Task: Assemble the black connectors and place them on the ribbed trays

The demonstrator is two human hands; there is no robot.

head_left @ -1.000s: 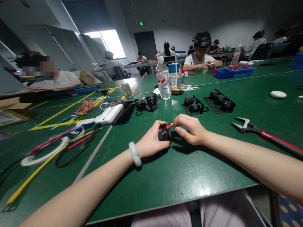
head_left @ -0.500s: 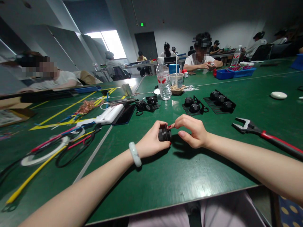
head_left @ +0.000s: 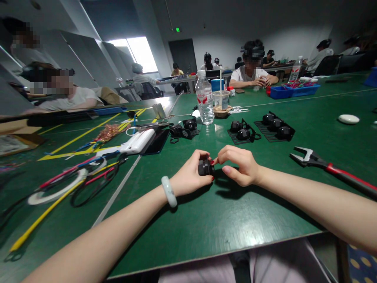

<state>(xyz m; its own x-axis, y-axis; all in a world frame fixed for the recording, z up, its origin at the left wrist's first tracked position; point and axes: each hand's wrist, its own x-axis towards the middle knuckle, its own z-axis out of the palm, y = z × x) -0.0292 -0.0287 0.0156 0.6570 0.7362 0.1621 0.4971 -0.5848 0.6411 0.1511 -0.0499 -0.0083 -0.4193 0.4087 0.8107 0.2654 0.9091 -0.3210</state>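
Observation:
My left hand (head_left: pixel 191 173) grips a small black ribbed plastic fitting (head_left: pixel 204 168) between thumb and fingers, just above the green table (head_left: pixel 188 236). My right hand (head_left: pixel 240 165) is beside it, index fingertip at the fitting's right end, thumb apart and fingers curved. Nothing shows between the right thumb and fingers. Beyond the hands lie black parts on slotted plates: one cluster (head_left: pixel 185 129) to the left, one (head_left: pixel 244 131) ahead and another (head_left: pixel 275 125) further right. A wrench with red and black handle (head_left: pixel 332 167) rests right of my right hand.
A water bottle (head_left: pixel 205 100) and a plastic cup with a straw (head_left: pixel 220 100) stand ahead. Cables (head_left: pixel 59 204), a white device (head_left: pixel 138 141) and copper wire (head_left: pixel 110 133) lie left. Blue trays (head_left: pixel 294 92) sit at far right. Several people work around the room.
My right index fingertip stays at the fitting's end with barely any shift. My left hand still holds the fitting. Another person now shows at the far left edge.

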